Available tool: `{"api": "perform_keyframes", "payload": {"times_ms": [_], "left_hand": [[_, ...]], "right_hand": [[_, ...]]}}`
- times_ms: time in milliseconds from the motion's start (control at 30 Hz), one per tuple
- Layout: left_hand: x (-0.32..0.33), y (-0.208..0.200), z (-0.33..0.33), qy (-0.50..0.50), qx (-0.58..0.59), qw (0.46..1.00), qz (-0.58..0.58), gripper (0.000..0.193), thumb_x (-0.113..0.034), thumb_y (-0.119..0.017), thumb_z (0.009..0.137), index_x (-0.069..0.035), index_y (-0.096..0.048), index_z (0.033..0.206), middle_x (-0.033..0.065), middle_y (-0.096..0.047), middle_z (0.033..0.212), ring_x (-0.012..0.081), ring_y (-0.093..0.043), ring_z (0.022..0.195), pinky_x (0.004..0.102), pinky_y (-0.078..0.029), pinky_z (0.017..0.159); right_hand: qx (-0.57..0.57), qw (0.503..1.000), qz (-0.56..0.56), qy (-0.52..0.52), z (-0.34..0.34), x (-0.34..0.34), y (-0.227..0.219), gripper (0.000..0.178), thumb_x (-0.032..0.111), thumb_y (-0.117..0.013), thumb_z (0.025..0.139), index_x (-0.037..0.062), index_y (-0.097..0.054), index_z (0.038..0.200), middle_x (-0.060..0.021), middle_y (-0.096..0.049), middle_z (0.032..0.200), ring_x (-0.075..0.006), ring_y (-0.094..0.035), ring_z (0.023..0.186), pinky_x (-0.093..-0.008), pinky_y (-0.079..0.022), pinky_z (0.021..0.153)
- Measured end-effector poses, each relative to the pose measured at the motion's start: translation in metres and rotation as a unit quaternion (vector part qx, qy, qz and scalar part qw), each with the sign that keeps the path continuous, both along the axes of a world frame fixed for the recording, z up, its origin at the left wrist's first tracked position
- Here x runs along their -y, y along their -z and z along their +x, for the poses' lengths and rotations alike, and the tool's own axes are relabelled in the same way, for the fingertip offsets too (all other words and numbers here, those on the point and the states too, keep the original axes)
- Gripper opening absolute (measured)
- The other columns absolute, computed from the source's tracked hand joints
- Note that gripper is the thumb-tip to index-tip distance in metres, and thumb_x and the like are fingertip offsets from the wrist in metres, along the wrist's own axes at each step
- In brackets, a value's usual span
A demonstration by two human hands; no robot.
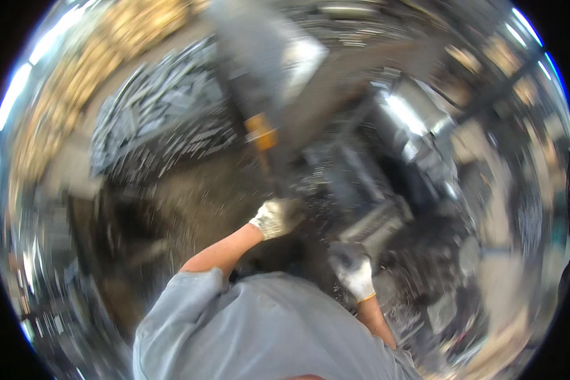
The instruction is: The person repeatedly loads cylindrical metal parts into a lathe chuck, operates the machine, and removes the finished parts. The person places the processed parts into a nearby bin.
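My left hand [278, 216], in a whitish work glove with dirty fingers, hangs in front of my body near the middle of the view. Motion smears its fingers, so I cannot tell whether it holds anything. Lower and to the right is my right hand [353, 269], in a similar glove with a dark palm side and a yellow cuff edge. Its fingers are blurred too. Just beyond the right hand lies a grey block-like metal part [377, 229] of a dark machine; whether they touch is unclear.
A large bin of grey metal pieces [164, 95] stands at the far left. Ahead rises a grey machine panel [266, 50] with a yellow-orange part [260, 132] low on it. A shiny metal cylinder [415, 111] is at the right. Yellowish stacked goods [76, 76] lie at the far left edge.
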State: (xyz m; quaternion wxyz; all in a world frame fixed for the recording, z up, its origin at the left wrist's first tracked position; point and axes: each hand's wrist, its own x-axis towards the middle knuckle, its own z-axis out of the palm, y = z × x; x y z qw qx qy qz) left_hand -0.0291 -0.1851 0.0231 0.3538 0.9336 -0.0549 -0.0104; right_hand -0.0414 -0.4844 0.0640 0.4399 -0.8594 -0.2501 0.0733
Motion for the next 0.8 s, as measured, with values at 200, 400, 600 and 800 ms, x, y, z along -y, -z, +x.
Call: {"api": "perform_keyframes", "payload": {"times_ms": [200,400,600,800], "left_hand": [[-0.126,0.14,-0.5,-0.67,-0.27,0.686,0.083,0.029,-0.025,-0.056,0.106,-0.009,-0.075,0.121,0.0142,-0.077,0.12,0.0268,-0.075,0.102,0.0407,-0.059,0.087],[0.021,0.102,-0.904,-0.973,-0.155,-0.14,0.1,0.041,-0.037,-0.066,0.105,0.002,-0.074,0.112,0.0213,-0.08,0.102,0.0365,-0.079,0.099,0.0447,-0.064,0.084],[0.139,0.043,-0.94,-0.902,0.121,-0.415,-0.014,0.067,-0.049,-0.046,0.111,0.01,-0.063,0.138,0.0308,-0.073,0.123,0.0444,-0.073,0.113,0.0531,-0.058,0.099],[0.159,0.05,-0.919,-0.934,0.039,-0.352,0.056,0.065,-0.053,-0.046,0.111,0.0,-0.061,0.146,0.0263,-0.069,0.139,0.0412,-0.069,0.123,0.0485,-0.055,0.105]], "right_hand": [[-0.24,0.95,-0.096,-0.177,-0.018,-0.129,0.041,0.033,0.012,-0.075,0.095,-0.0011,-0.075,0.124,-0.0139,-0.081,0.11,-0.0194,-0.078,0.098,-0.0328,-0.061,0.089],[-0.092,0.826,-0.321,-0.454,-0.113,-0.287,0.091,0.044,0.027,-0.076,0.09,0.0029,-0.075,0.126,-0.0182,-0.079,0.118,-0.0326,-0.077,0.11,-0.04,-0.059,0.097],[0.051,0.666,-0.396,-0.63,-0.192,-0.424,0.132,0.044,0.034,-0.074,0.089,0.0087,-0.077,0.125,-0.0196,-0.077,0.123,-0.0394,-0.072,0.116,-0.0443,-0.057,0.102],[0.06,0.642,-0.372,-0.668,-0.249,-0.528,0.133,0.043,0.037,-0.073,0.089,0.007,-0.079,0.118,-0.0206,-0.077,0.119,-0.0398,-0.073,0.112,-0.0451,-0.057,0.098]]}}
